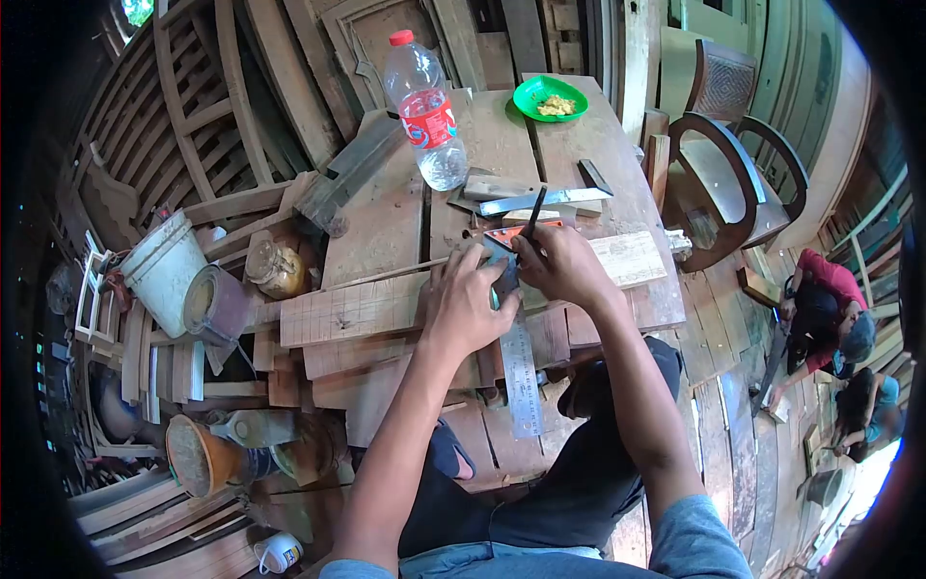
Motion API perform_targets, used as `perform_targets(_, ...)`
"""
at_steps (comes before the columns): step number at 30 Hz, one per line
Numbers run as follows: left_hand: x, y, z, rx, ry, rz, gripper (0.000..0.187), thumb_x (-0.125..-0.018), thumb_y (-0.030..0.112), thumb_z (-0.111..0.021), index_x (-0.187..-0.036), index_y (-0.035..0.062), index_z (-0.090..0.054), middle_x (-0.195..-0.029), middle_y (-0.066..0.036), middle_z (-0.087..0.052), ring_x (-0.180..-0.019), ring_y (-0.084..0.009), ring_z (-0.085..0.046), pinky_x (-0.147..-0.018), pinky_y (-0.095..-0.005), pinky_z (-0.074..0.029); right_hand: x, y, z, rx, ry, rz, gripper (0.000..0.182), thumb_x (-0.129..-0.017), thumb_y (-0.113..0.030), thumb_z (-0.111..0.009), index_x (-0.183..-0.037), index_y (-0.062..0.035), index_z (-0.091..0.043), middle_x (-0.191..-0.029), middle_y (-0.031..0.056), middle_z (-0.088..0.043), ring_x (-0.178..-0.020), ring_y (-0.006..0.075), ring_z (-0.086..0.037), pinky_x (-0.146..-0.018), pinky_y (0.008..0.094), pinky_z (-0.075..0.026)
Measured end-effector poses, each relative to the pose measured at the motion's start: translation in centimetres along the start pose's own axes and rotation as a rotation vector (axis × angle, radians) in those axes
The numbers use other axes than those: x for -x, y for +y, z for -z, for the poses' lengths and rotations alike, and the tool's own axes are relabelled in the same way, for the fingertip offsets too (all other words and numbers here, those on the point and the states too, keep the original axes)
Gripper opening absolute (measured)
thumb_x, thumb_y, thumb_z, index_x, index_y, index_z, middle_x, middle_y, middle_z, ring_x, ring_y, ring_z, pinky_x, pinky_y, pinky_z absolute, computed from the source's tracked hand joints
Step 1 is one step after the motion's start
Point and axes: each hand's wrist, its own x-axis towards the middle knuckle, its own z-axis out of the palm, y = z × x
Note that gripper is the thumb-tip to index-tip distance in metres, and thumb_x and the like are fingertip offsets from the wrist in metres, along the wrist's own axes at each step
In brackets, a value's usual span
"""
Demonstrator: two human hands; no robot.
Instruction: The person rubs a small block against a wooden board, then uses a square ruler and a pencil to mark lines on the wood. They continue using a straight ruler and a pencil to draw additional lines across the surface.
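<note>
My left hand [463, 304] presses on a wooden board [352, 311] with its fingers closed around the dark blue head of a combination square. The square's steel blade [522, 381] runs toward me, past the board's near edge. A dark pencil [533, 214] stands up from my right hand [567, 265], which grips it close beside the square. The pencil's tip is hidden by my fingers. Pencil lines cross the left part of the board. Just beyond my hands lies an orange-edged tool [526, 233], partly covered. Behind it is a try square [545, 200] with a metal blade.
A water bottle [424, 121] and a green dish [550, 98] of food stand on the wooden table [617, 145]. Buckets [166, 270] and a jar [277, 267] sit at left. A chair [738, 164] stands at right. Two people [830, 304] work on the floor beyond.
</note>
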Motion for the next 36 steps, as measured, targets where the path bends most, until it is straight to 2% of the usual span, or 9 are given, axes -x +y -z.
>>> perform_targets(5, 0.1, -0.1, 0.1, -0.023, 0.017, -0.017, 0.051, -0.090, 0.027, -0.090, -0.131, -0.0009, -0.084, -0.142, -0.019, -0.070, -0.134, -0.0413, -0.068, -0.115, -0.0518, -0.055, 0.0, -0.4, 0.6, -0.040, -0.066, -0.049, 0.032, -0.106, -0.030, -0.080, -0.105, 0.0016, -0.073, -0.092, 0.0291, -0.076, -0.092, 0.0529, -0.074, -0.082, 0.0595, -0.058)
perform_targets(8, 0.0, -0.7, -0.5, 0.002, 0.011, -0.003, 0.051, -0.091, 0.035, -0.087, -0.133, 0.0063, -0.086, -0.143, -0.014, -0.066, -0.136, -0.0386, -0.065, -0.113, -0.0600, -0.053, -0.1, 0.2, 0.0, 0.005, -0.008, -0.006, 0.033, -0.107, -0.031, -0.078, -0.105, 0.0018, -0.073, -0.092, 0.0289, -0.076, -0.092, 0.0525, -0.074, -0.082, 0.0592, -0.058)
perform_targets(14, 0.1, -0.5, -0.2, -0.023, -0.004, -0.001, 0.049, -0.092, 0.034, -0.087, -0.133, 0.0071, -0.086, -0.144, -0.013, -0.066, -0.135, -0.0385, -0.066, -0.113, -0.0606, -0.053, 0.1, 0.1, 0.5, -0.019, -0.087, -0.021, 0.037, -0.109, -0.035, -0.075, -0.103, 0.0013, -0.074, -0.092, 0.0284, -0.076, -0.092, 0.0516, -0.075, -0.082, 0.0592, -0.058)
perform_targets(17, 0.1, -0.6, -0.5, 0.017, 0.006, 0.004, 0.049, -0.092, 0.034, -0.087, -0.132, 0.0069, -0.086, -0.143, -0.013, -0.067, -0.135, -0.0381, -0.066, -0.113, -0.0602, -0.053, -0.1, -0.3, 0.3, -0.038, -0.011, -0.042, 0.039, -0.110, -0.037, -0.075, -0.100, 0.0010, -0.074, -0.092, 0.0281, -0.076, -0.092, 0.0512, -0.075, -0.082, 0.0585, -0.058)
perform_targets(20, 0.1, -0.5, -0.3, 0.030, 0.000, 0.009, 0.049, -0.091, 0.034, -0.087, -0.132, 0.0066, -0.086, -0.144, -0.012, -0.067, -0.136, -0.0380, -0.065, -0.114, -0.0597, -0.052, -0.1, 0.6, 0.1, -0.060, -0.075, -0.024, 0.041, -0.111, -0.038, -0.074, -0.099, 0.0013, -0.074, -0.091, 0.0279, -0.077, -0.091, 0.0508, -0.075, -0.081, 0.0574, -0.058)
perform_targets(23, 0.2, 0.2, 0.3, -0.023, 0.040, -0.025, 0.050, -0.089, 0.026, -0.090, -0.132, -0.0004, -0.084, -0.142, -0.015, -0.071, -0.132, -0.0386, -0.069, -0.114, -0.0524, -0.055, 0.1, 0.0, 0.5, -0.115, -0.098, -0.082, 0.040, -0.112, -0.037, -0.072, -0.099, 0.0016, -0.073, -0.091, 0.0270, -0.076, -0.090, 0.0506, -0.075, -0.081, 0.0568, -0.058)
perform_targets(29, 0.3, 0.5, 0.2, -0.023, 0.033, -0.003, 0.050, -0.089, 0.025, -0.089, -0.131, -0.0011, -0.084, -0.142, -0.015, -0.070, -0.134, -0.0391, -0.068, -0.114, -0.0526, -0.055, 0.3, -0.7, 0.9, -0.177, -0.109, -0.071, 0.038, -0.113, -0.034, -0.071, -0.097, 0.0004, -0.073, -0.087, 0.0230, -0.077, -0.087, 0.0468, -0.077, -0.080, 0.0554, -0.059)
perform_targets(32, 0.2, -0.4, -0.5, 0.020, 0.018, -0.004, 0.054, -0.090, 0.033, -0.084, -0.136, 0.0047, -0.084, -0.142, -0.012, -0.068, -0.135, -0.0374, -0.064, -0.117, -0.0582, -0.049, 0.1, -0.3, 0.5, -0.090, -0.073, -0.074, 0.035, -0.113, -0.031, -0.070, -0.097, -0.0001, -0.073, -0.086, 0.0216, -0.077, -0.085, 0.0446, -0.077, -0.078, 0.0542, -0.059)
perform_targets(36, 0.4, -0.7, -0.7, 0.014, 0.039, -0.037, 0.055, -0.089, 0.034, -0.085, -0.136, 0.0036, -0.084, -0.144, -0.013, -0.068, -0.134, -0.0379, -0.064, -0.118, -0.0575, -0.047, 0.3, -0.5, 0.8, -0.193, -0.107, -0.068, 0.035, -0.113, -0.031, -0.070, -0.098, 0.0006, -0.074, -0.084, 0.0203, -0.077, -0.080, 0.0425, -0.077, -0.076, 0.0519, -0.059)
